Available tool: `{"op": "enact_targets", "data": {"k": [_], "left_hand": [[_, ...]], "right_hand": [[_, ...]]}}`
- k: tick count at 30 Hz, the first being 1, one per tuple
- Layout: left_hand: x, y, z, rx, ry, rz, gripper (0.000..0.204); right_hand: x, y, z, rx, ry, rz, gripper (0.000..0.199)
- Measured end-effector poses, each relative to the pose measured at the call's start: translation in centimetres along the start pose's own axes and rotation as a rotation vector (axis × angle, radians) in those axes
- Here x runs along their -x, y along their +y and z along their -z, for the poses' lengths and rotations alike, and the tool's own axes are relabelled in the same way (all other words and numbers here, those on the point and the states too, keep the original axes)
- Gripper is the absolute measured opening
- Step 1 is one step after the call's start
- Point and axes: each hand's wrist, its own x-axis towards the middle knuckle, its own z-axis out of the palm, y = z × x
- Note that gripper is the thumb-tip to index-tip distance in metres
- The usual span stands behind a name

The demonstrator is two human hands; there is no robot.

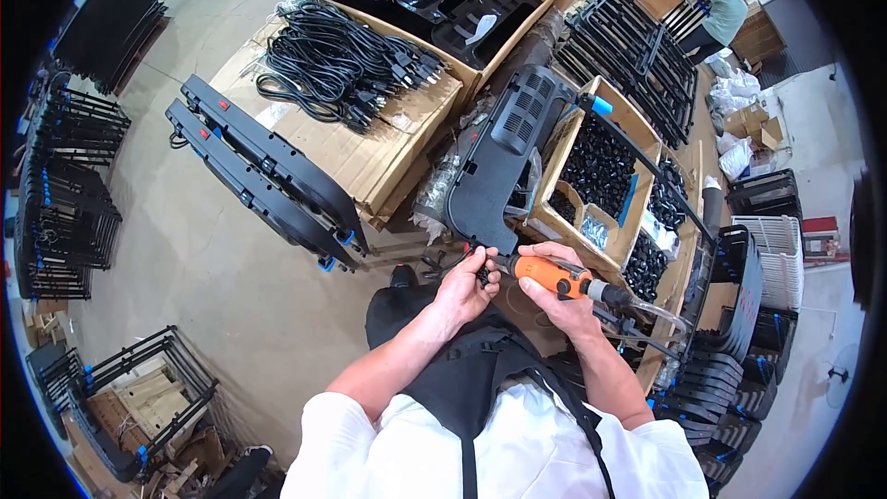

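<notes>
Our right hand (565,307) has its fingers wrapped around the orange cylindrical power driver (540,269), beside the near edge of the black plastic housing (482,192); our left hand (462,288) pinches small dark pieces (484,275). A tilted driver could slip, jabbing those fingers.

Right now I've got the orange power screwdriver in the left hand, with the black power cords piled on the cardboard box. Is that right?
Not quite: the head view shows the orange power screwdriver in the right hand, not the left. The black power cords are piled on the cardboard box, as you said.
</notes>
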Motion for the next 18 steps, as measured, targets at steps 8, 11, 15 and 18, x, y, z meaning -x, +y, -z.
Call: {"op": "enact_targets", "data": {"k": [8,11,15,18], "left_hand": [[0.5,0.8,-0.8,0.0,-0.051,-0.001,0.034],[0.4,0.6,-0.4,-0.084,0.053,-0.08,0.036],[1.4,1.1,-1.0,-0.223,0.066,-0.049,0.032],[1.4,1.0,-0.5,-0.321,0.041,-0.065,0.026]], "right_hand": [[-1.6,-0.1,-0.9,-0.001,-0.021,-0.008,0.049],[-2.5,-0.1,-1.7,-0.026,-0.019,-0.005,0.048],[-3.6,1.0,-2.4,0.077,-0.006,0.107,0.046],[-4.2,0.6,-3.2,0.191,-0.042,0.041,0.043]]}}
